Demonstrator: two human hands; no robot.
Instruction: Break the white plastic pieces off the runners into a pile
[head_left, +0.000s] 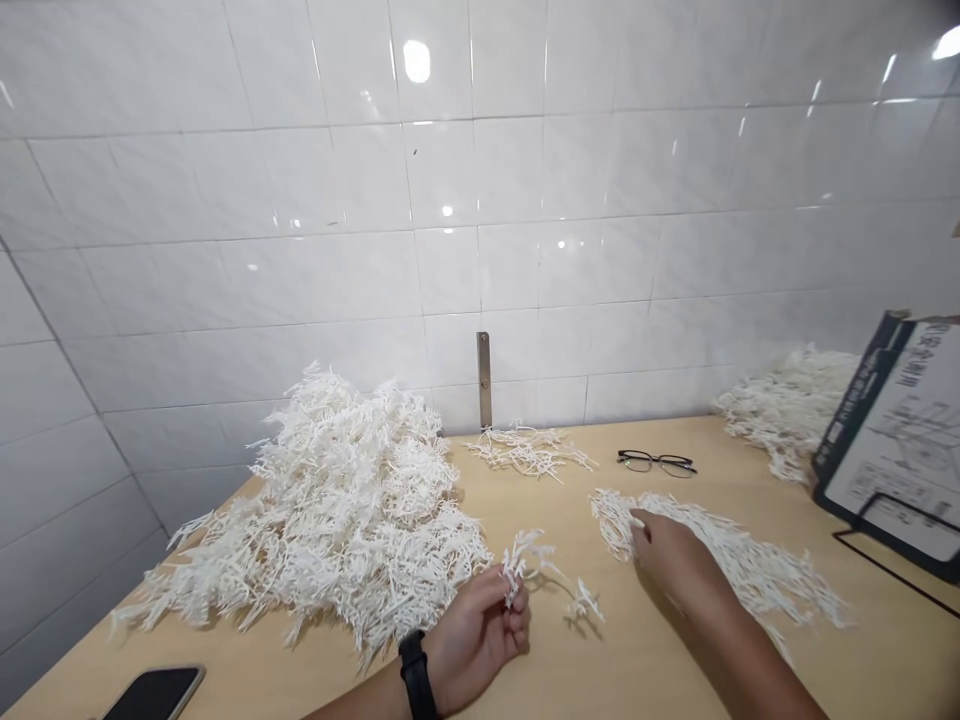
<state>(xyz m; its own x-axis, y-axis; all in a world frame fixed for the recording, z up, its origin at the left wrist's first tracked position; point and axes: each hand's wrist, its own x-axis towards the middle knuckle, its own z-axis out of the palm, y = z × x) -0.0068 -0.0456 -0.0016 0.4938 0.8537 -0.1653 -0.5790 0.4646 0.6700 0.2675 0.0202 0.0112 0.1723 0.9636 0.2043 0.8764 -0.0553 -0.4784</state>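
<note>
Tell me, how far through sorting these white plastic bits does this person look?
Early to midway, I'd guess. Done: flat bunches lie by the wall and under the right hand, with another heap far right. In hand: the left hand pinches one small branched piece; another lies beside it. Left: the big tangled pile is by far the largest.

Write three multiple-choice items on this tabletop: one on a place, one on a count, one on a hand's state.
1. Where do the glasses lie?
A. beside the phone
B. on the table near the wall
C. on the big pile

2. How many phones show?
A. one
B. two
C. three

3. What is the left hand doing?
A. lying flat and empty
B. holding the glasses
C. pinching a white plastic sprig

Answers: 1 B, they sit behind the flat pile, close to the tiles. 2 A, one dark phone at the left corner. 3 C, fingers closed on the sprig.
</note>
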